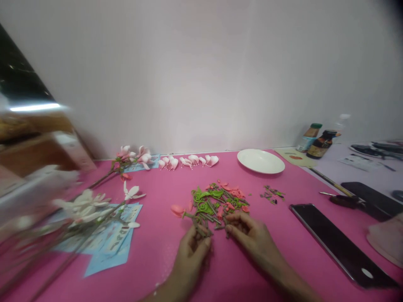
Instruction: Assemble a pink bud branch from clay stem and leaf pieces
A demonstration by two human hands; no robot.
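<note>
On pink table (151,260), hands (192,256) holding small stems (201,230), lettering unreadable

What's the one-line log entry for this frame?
left hand: fingers on brown stem with pink bud | right hand: fingers at pile | plate: behind pile, right

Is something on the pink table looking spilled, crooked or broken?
Nothing looks clearly spilled, crooked or broken. Slightly odd: some small brown and green plastic pieces lie apart, right of the green, brown and coral heap.
</note>
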